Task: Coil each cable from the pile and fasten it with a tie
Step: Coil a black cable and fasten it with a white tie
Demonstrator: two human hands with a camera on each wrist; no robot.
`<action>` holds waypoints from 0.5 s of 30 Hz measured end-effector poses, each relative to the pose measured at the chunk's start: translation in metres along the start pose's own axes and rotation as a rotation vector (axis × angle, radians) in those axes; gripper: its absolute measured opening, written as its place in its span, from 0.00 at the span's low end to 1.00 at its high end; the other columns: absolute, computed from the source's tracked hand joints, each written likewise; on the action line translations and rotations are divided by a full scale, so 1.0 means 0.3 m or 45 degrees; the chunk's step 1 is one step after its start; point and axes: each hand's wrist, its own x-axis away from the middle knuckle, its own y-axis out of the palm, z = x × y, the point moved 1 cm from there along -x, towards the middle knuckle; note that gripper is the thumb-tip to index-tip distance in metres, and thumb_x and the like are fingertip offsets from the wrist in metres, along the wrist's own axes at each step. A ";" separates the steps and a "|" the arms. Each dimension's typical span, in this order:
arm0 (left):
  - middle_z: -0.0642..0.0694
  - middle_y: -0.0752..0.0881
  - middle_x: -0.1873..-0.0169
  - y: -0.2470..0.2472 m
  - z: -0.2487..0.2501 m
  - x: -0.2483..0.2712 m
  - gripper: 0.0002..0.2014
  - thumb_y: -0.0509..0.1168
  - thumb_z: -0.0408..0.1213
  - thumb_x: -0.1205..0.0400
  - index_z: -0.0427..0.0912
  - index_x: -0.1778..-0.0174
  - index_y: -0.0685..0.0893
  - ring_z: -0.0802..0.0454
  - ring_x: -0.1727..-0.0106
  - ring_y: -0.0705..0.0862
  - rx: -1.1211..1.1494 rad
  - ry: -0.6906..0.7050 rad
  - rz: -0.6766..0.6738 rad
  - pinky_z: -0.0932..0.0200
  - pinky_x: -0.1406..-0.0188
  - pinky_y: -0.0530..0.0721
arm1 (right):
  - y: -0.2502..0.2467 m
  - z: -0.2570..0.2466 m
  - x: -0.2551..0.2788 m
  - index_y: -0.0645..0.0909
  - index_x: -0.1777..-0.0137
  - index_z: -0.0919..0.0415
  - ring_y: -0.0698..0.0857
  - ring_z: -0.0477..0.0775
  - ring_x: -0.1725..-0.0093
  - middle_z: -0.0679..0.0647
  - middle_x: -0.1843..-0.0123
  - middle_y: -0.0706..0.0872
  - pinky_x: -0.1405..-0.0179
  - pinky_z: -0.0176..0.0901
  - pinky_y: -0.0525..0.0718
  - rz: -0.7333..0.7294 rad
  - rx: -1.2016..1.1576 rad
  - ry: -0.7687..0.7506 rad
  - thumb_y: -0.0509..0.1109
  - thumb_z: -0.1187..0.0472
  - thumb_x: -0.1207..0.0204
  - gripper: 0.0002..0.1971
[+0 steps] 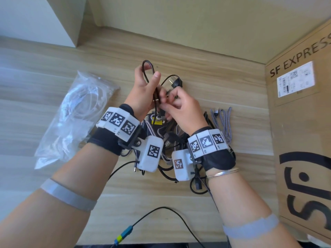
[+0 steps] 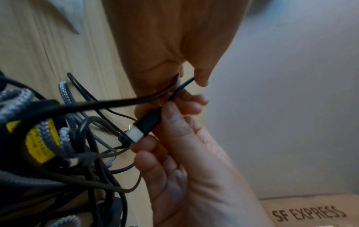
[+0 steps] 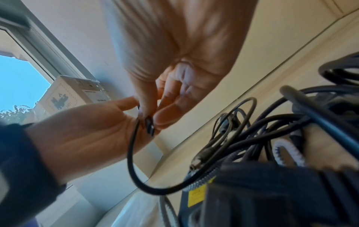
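My left hand (image 1: 145, 82) is raised above the pile and grips a thin black cable (image 1: 148, 67), which stands up as a loop above the fingers. My right hand (image 1: 171, 103) meets it from the right and pinches the same cable at its USB plug (image 2: 144, 127), a black shell with a silver tip. In the right wrist view the black cable (image 3: 131, 161) hangs in a slack curve from both hands down to the tangle. The cable pile (image 1: 161, 138) lies on the wooden table under my wrists, a mix of black and braided grey leads.
A clear plastic bag of white ties (image 1: 77, 113) lies at the left. A folded braided cable (image 1: 222, 120) lies right of the pile. A large SF EXPRESS cardboard box (image 1: 302, 133) stands along the right edge. A black lead with a blue-green connector (image 1: 125, 233) lies near the front edge.
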 end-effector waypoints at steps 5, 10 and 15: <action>0.51 0.64 0.75 -0.024 -0.015 -0.037 0.03 0.53 0.35 0.13 0.40 0.48 0.68 0.62 0.82 0.64 -0.214 -0.097 0.073 0.67 0.79 0.69 | -0.025 0.046 -0.023 0.77 0.45 0.51 0.75 0.44 0.59 0.47 0.56 0.74 0.57 0.39 0.73 -0.141 0.522 0.061 0.70 0.55 0.26 0.11; 0.49 0.68 0.72 -0.048 -0.036 -0.059 0.10 0.54 0.31 0.14 0.42 0.62 0.72 0.61 0.81 0.64 -0.409 -0.196 -0.010 0.70 0.84 0.65 | -0.050 0.082 -0.024 0.82 0.43 0.50 0.69 0.57 0.37 0.51 0.40 0.75 0.39 0.42 0.68 -0.212 0.855 0.091 0.60 0.74 0.28 0.21; 0.46 0.75 0.67 -0.060 -0.069 -0.069 0.08 0.62 0.32 0.18 0.44 0.63 0.75 0.61 0.80 0.68 -0.650 -0.236 -0.067 0.69 0.81 0.69 | -0.055 0.077 -0.041 0.79 0.44 0.53 0.77 0.60 0.41 0.53 0.44 0.83 0.49 0.50 0.78 -0.223 1.160 0.053 0.58 0.75 0.26 0.19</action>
